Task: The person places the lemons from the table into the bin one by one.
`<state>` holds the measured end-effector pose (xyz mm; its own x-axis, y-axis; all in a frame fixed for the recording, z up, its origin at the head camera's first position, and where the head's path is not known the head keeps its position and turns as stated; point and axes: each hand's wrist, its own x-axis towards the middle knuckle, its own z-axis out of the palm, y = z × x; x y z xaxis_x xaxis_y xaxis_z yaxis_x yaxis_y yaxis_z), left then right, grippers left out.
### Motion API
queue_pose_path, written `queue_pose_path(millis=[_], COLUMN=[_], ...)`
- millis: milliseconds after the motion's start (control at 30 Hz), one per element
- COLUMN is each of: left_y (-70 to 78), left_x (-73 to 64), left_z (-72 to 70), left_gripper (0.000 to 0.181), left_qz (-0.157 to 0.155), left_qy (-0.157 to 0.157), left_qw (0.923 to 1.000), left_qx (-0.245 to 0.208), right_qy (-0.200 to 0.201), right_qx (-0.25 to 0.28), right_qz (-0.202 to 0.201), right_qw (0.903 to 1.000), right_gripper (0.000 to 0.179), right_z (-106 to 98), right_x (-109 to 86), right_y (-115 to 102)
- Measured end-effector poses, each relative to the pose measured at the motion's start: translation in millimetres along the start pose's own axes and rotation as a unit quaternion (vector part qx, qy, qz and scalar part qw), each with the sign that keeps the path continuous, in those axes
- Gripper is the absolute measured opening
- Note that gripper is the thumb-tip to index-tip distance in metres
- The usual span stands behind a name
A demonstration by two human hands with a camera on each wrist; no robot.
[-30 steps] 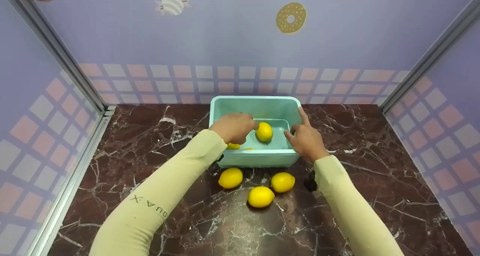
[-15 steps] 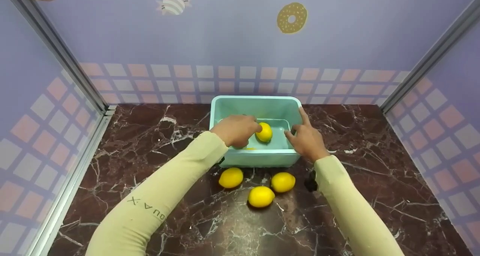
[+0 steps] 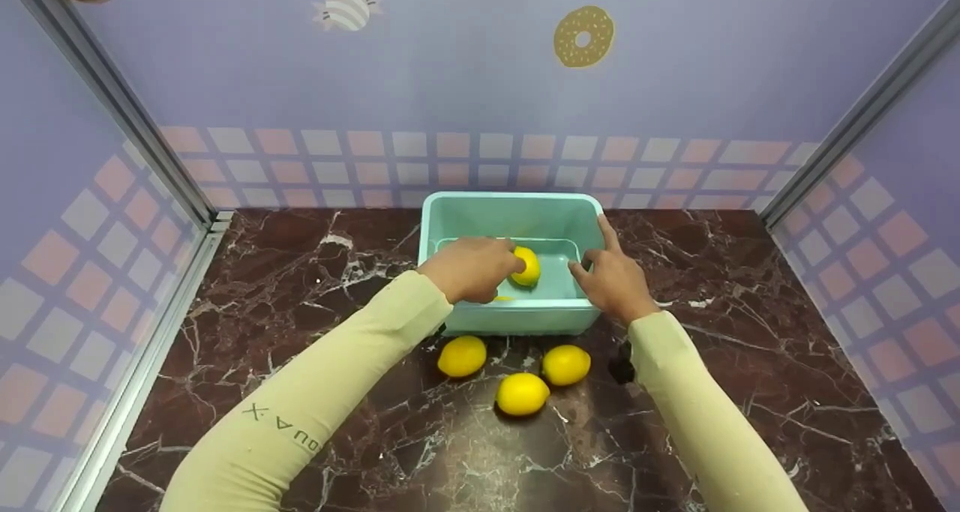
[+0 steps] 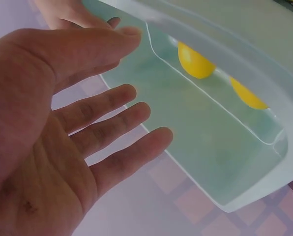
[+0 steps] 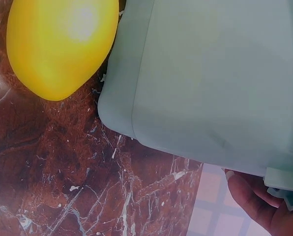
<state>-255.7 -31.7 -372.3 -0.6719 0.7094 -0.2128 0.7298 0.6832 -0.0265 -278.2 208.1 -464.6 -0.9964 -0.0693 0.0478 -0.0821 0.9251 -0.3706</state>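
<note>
A light-green plastic bin (image 3: 517, 318) stands near the back wall with lemons inside. My left hand (image 3: 474, 266) reaches into it, the thumb side beside a lemon (image 3: 529, 267) on the bin's floor. In the left wrist view, the left hand (image 4: 53, 123) has its fingers spread and holds nothing. Two lemons (image 4: 195, 61) show past the near rim there. My right hand (image 3: 619, 283) grips the bin's right rim, index finger stretched along it and thumb on the inner side. Some fingers (image 5: 252, 199) curl at that rim in the right wrist view.
In front of the bin, three lemons lie on the dark red marbled tabletop (image 3: 360, 422): one at left (image 3: 462, 356), one at centre (image 3: 522, 394), one at right (image 3: 566, 365). A patterned wall (image 3: 480, 84) rises behind the bin, with side walls left and right.
My left hand has shifted slightly towards the near rim, and the lemon beside it has moved a little left. A lemon near the front wall has become covered by that hand. The right hand stays put.
</note>
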Motion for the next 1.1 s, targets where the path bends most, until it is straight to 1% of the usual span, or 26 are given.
queue_pose_path(millis=[267,533,700,833,1100], left_y=[2.5,2.8,3.0,5.1,10.0], left_x=[-4.8,-9.9,-12.3,-14.3,-18.9], left_z=[2.3,3.0,2.2,0.1,-0.4], left_gripper=[0.038,0.04,0.041,0.042,0.039], left_qz=[0.017,0.016,0.016,0.019,0.026], left_qy=[0.024,0.024,0.023,0.022,0.013], left_qw=[0.9996,0.9996,0.9995,0.9996,0.9996], left_qx=[-0.001,-0.005,-0.012,-0.007,-0.002], right_qy=[0.002,0.003,0.002,0.003,0.002], right_qx=[-0.002,-0.002,-0.005,-0.004,-0.001], right_qz=[0.0,-0.001,-0.01,-0.014,-0.008], right_qw=[1.0,1.0,0.9999,0.9999,1.0], right_gripper=[0.043,0.043,0.04,0.038,0.041], right_z=[1.6,1.7,0.9,-0.1,0.6], right_x=[1.2,1.5,0.1,-0.4,0.4], right_y=[1.2,1.7,1.5,1.2,1.1])
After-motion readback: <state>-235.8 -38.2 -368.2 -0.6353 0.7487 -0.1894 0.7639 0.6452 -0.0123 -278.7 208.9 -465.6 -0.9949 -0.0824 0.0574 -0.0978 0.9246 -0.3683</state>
